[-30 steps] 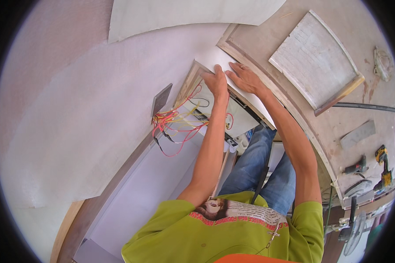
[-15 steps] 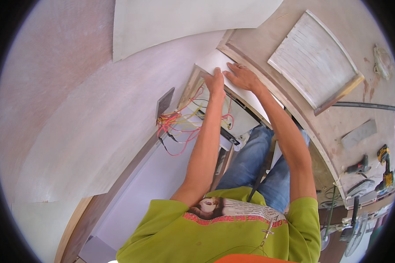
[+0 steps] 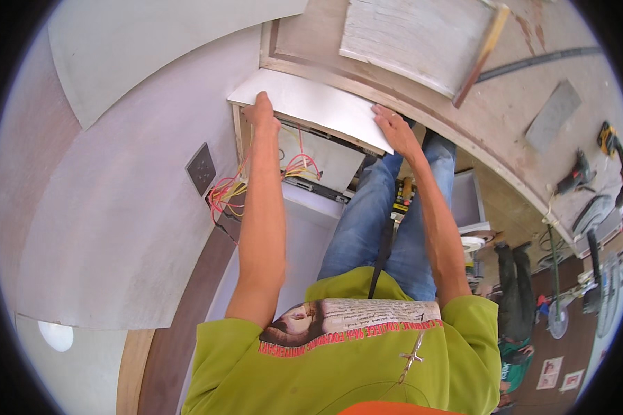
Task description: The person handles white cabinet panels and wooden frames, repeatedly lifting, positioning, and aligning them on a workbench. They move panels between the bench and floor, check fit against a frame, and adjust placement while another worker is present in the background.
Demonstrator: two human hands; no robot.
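Both ends of the white board (image 3: 318,100) covered: our right grip (image 3: 394,130) moved outward, loosely spread. Our left grip (image 3: 262,112) curls on its edge.

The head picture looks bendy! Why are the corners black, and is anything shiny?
In the head view, the round fisheye image leaves black corners and makes the wooden edge look curved; also in the head view, a white patch at lower left is probably glare, and the white board looks bright.
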